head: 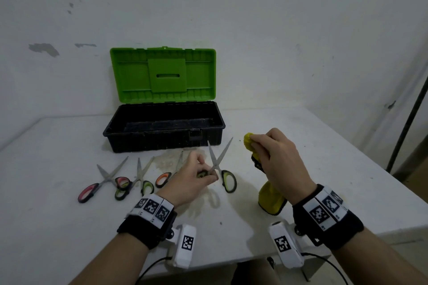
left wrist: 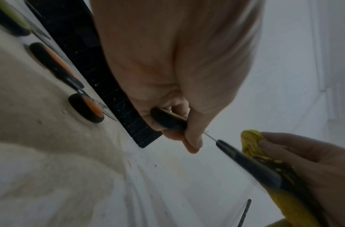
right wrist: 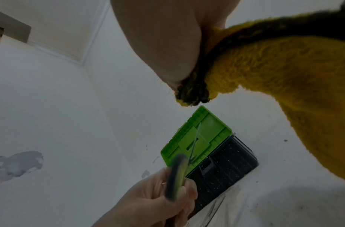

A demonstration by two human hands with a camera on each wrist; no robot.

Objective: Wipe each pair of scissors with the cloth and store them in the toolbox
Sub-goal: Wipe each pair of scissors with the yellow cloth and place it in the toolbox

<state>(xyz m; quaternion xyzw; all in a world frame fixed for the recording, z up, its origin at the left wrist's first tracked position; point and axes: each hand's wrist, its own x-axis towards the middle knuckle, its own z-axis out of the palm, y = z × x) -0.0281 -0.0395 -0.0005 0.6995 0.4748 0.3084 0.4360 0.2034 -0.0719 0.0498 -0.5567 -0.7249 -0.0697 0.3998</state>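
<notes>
Item in hand: green-handled scissors [head: 218, 164], blades splayed wide and pointing up, held clear of the white table [head: 69, 227] at centre. Left hand [head: 192, 180] curls its fingers round one handle loop at the pivot; the other loop hangs free at 4 o'clock of that hand. Right hand [head: 275, 159], at 3 o'clock of the scissors, bunches the yellow cloth [head: 271, 199], one wad poking above the fingers and the tail trailing down to the tabletop; cloth and blades are near but apart. Awaiting turn, flat on the table at 9 o'clock: pink-handled scissors [head: 102, 180], a second green-handled pair [head: 141, 178], orange-handled scissors [head: 166, 176] partly hidden behind the left hand. Toolbox [head: 162, 132] at 12 o'clock, green lid [head: 162, 74] upright, black tray showing no scissors. Step judged: first pair presented for wiping, none stored. Next move calls for closing the cloth over one blade and drawing it from pivot to tip, fingers kept off the edge.
</notes>
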